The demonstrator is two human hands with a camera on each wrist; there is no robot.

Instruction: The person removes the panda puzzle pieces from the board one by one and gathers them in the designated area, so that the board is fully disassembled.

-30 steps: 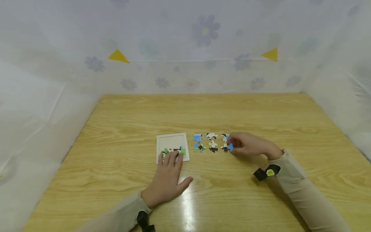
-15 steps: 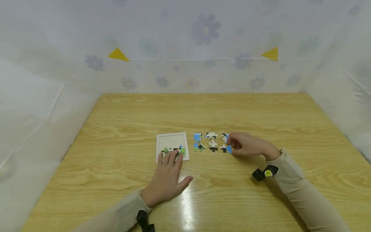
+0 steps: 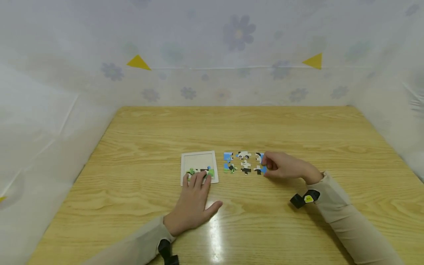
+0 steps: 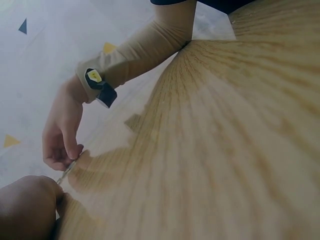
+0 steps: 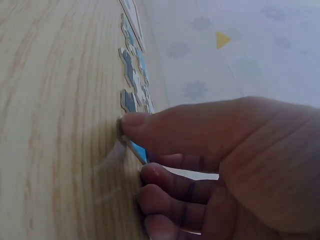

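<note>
Low in the frame, the left hand [image 3: 192,206] lies flat on the desk [image 3: 298,129], straight fingertips pressing the tray [image 3: 198,159], whose bottom row alone is filled. Right of center, the right hand [image 3: 281,166] pinches a blue piece [image 3: 262,169] at the loose pieces [image 3: 244,162]. About six pieces remain unplaced.

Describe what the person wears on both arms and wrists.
Both arms are covered by long, close-fitting beige sleeves that end at the wrist; the left hand and right hand are bare. Each wrist carries a small black device; the one on the right wrist shows a yellow marking, and the left one looks plain black.
</note>
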